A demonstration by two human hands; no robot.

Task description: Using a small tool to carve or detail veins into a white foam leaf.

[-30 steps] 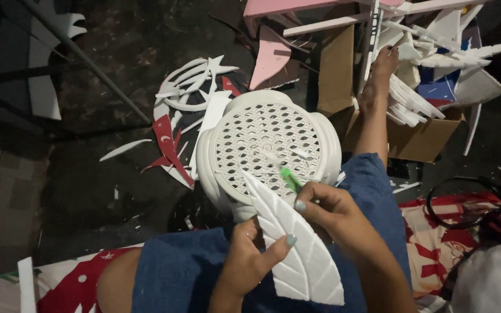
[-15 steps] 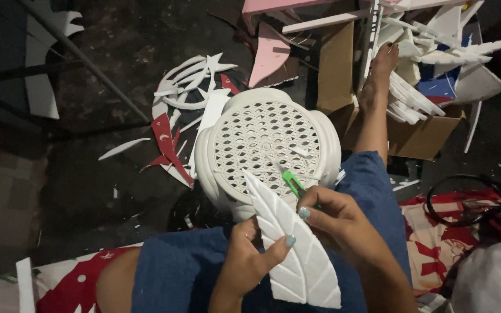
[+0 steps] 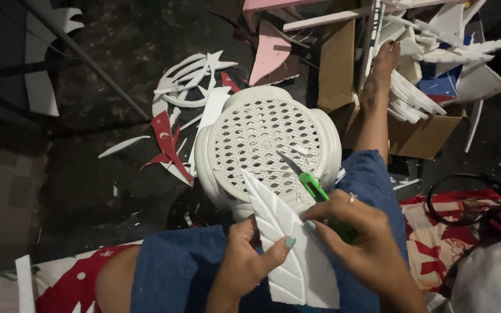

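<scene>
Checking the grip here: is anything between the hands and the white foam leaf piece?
Nothing visible. The left hand already grips the white foam leaf directly, thumb across its face. The right hand holds a green utility knife and touches the leaf's edge.

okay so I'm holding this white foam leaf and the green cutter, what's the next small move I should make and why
Probably lower the blade of the green cutter onto the white foam leaf. The right hand holds the cutter with its blade over the white stool, off the foam, while the left hand steadies the leaf by its edge.
</scene>
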